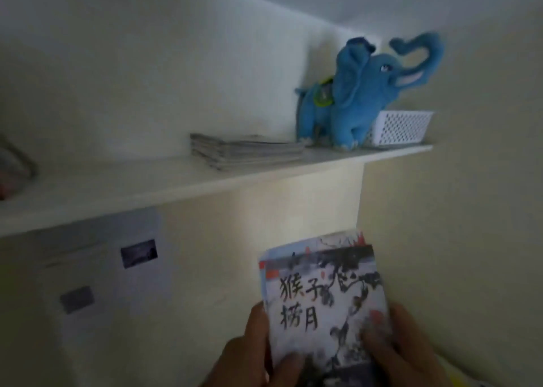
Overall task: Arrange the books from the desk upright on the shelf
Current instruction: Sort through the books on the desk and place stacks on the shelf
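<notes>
A thin stack of picture books point(320, 304), the front cover white with black ink painting and Chinese characters, is held upright below the shelf at the lower right. My left hand point(252, 348) grips its left edge with the thumb on the cover. My right hand point(399, 348) grips the right edge. The white shelf point(123, 192) runs across the middle of the view, above the books. A flat pile of thin books point(244, 151) lies on the shelf near its middle.
A blue plush elephant point(361, 92) stands on the shelf's right part, in front of a white perforated basket point(402, 128). A blurred object point(11, 166) sits at the shelf's far left. Small pictures point(138, 253) are stuck on the wall under the shelf.
</notes>
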`<state>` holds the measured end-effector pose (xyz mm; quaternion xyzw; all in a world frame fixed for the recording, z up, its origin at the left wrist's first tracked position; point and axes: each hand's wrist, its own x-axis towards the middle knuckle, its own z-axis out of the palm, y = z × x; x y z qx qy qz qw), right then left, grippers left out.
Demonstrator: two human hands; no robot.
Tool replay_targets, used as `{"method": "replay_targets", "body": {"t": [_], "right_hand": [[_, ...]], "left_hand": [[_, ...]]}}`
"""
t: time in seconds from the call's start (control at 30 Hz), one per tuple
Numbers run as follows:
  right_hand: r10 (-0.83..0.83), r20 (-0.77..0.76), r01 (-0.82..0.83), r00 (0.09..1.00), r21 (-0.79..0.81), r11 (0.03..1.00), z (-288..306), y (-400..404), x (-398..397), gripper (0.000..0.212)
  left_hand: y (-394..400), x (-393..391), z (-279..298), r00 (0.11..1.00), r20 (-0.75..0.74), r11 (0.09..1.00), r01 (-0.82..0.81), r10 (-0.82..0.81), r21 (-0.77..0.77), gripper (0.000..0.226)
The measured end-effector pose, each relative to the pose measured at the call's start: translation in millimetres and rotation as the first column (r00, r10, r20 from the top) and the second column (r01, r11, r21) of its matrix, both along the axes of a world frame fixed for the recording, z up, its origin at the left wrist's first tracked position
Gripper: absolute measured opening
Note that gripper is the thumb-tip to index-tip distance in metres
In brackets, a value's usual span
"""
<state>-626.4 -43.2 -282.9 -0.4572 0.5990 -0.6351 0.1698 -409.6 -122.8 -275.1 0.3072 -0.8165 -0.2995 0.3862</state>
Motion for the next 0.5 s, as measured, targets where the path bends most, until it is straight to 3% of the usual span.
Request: {"method": "replay_targets", "body": {"t": [0.07,0.1,0.17,0.23,0.3,0.37,0.4,0.47,0.5], "right_hand": [[0.091,0.096,-0.082,0.991,-0.089,0.993,60.1,2.3,-9.8,0.034],[0.154,0.124,-0.136,0.98,-0.142,0.98,92.0,-0.6,-10.5,0.031],[0.19,0.038,-0.178,0.981,-0.213,0.961,146.9,-19.0,-8.3,0.023],[0.244,0.032,-0.233,0.969,-0.199,0.952,193.3,-53.1,-6.4,0.015],[0.276,0.093,-0.265,0.957,-0.12,0.957,232.7,-96.8,-5.8,0.011],[0.178,-0.024,-0.177,0.984,0.041,0.983,260.3,-141.4,-5.0,0.015],[0.094,-0.194,-0.068,0.976,0.137,0.988,267.3,-162.6,-8.4,0.017],[-0.043,-0.527,0.204,0.849,0.251,0.946,273.7,-190.4,-11.3,0.016],[-0.064,-0.607,0.282,0.792,0.27,0.921,272.7,-198.7,-11.7,0.016]], "left_hand": [[9.0,12.9,65.3,0.989,0.131,0.997,0.074,-0.073,-0.005,0.072],[13.6,25.2,95.0,0.989,0.129,0.993,0.088,-0.078,-0.076,0.082],[7.2,42.8,139.2,1.0,-0.003,0.949,0.017,-0.019,-0.314,0.09],[-7.8,52.0,174.9,0.995,-0.091,0.884,-0.07,0.032,-0.463,0.079],[-29.0,52.1,207.0,0.983,-0.124,0.85,-0.177,0.132,-0.496,0.055],[-62.7,49.9,228.8,0.963,-0.127,0.874,-0.269,0.238,-0.404,0.038],[-77.8,46.5,234.7,0.951,-0.061,0.895,-0.306,0.303,-0.326,0.039],[-98.6,38.1,237.7,0.941,0.156,0.952,-0.287,0.301,-0.109,0.07],[-102.7,33.3,237.1,0.942,0.215,0.965,-0.26,0.257,-0.013,0.086]]}}
